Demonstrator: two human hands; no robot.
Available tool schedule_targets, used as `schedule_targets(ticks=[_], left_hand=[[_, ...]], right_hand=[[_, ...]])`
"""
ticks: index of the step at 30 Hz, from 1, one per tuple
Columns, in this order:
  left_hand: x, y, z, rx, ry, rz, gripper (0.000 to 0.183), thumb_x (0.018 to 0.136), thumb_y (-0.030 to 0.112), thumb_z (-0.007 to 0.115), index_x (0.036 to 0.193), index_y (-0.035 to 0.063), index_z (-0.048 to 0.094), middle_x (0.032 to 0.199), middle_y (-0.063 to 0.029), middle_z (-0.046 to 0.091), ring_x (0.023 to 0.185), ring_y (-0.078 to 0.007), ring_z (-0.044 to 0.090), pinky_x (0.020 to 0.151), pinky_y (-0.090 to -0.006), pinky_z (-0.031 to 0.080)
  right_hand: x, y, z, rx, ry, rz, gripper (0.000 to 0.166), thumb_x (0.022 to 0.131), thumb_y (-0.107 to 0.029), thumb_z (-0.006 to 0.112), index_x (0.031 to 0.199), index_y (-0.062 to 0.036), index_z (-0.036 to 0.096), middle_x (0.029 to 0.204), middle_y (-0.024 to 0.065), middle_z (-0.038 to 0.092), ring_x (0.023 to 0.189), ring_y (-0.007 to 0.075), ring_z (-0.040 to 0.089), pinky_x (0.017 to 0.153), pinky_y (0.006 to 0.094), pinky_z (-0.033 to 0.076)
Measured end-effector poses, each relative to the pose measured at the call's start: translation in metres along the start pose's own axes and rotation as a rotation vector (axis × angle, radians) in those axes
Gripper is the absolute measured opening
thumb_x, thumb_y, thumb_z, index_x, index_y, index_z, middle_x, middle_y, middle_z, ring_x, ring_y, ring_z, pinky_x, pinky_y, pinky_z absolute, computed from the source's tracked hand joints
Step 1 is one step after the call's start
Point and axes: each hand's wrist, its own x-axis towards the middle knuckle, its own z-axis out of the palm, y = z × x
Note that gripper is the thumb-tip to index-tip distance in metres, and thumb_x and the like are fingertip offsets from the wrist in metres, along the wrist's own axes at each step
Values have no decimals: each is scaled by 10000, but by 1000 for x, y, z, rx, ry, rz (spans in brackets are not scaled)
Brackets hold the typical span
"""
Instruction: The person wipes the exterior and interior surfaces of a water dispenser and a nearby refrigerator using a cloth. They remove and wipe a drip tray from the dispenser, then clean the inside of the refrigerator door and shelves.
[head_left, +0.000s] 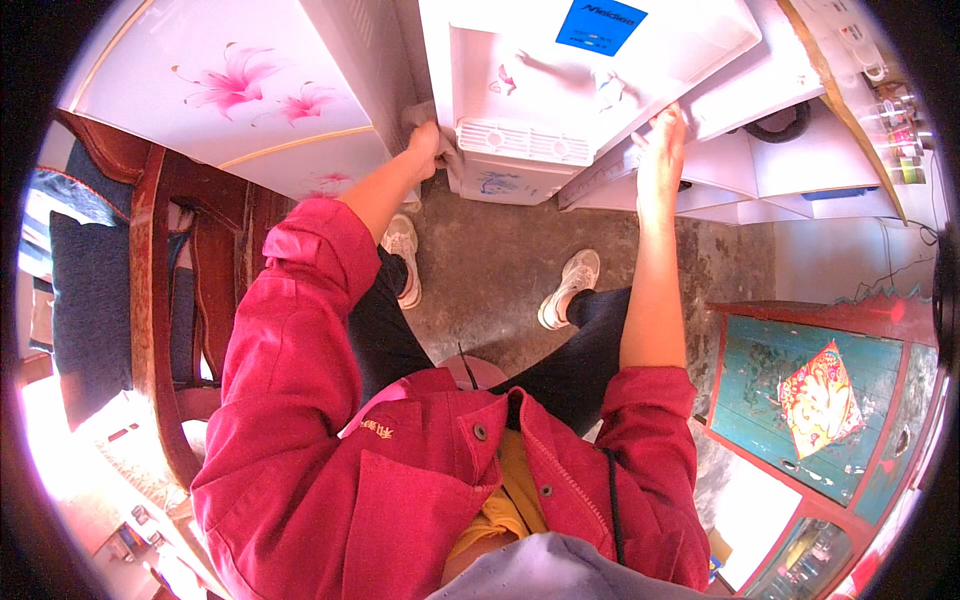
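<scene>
In front of me stands a white water dispenser with small taps, a slatted drip tray and a blue pattern on its lower front. My left hand is at the dispenser's left side, closed on a pale cloth. Part of that cloth bunches up in the gap beside the dispenser. My right hand is at the opposite side, its thumb apart from the fingers and the fingertips by the white side edge. Whether it grips that edge is hidden from this angle.
A white cabinet with pink flowers stands left, and an open shelf unit right. A carved wooden chair with a dark cushion is at far left. A green-topped red cabinet is at right. My shoes rest on the concrete floor.
</scene>
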Motion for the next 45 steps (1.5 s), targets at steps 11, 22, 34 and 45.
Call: schedule_targets(ticks=[11,22,34,45], left_hand=[[-26,-6,13,-84,88,71,436,961,354,294,1061,-13,508,966,-154,578,837,-264,580,641,-416,472],[-30,-26,17,-103,91,46,431,964,345,343,1149,-25,463,1003,-137,571,852,-231,570,664,-351,468],[-59,-16,19,-99,-107,-16,341,950,234,382,1228,48,445,1159,-108,538,1022,-251,554,833,-423,504],[-29,-32,-2,-118,-173,41,316,924,217,411,1154,8,468,1086,-126,543,995,-269,546,783,-420,520]], right_hand=[[2,7,-1,-1,1,-45,525,992,-373,328,1370,-8,322,1349,162,407,1220,242,425,973,354,388],[3,14,-5,102,24,1,510,989,-388,325,1352,-31,356,1323,167,422,1206,269,450,961,415,435],[-3,43,-10,56,65,124,398,920,-70,452,1309,-15,388,1274,158,481,1151,214,478,909,325,429],[-10,49,-9,18,-42,180,369,877,-91,531,1231,-18,452,1171,133,522,1008,186,529,824,297,458]])
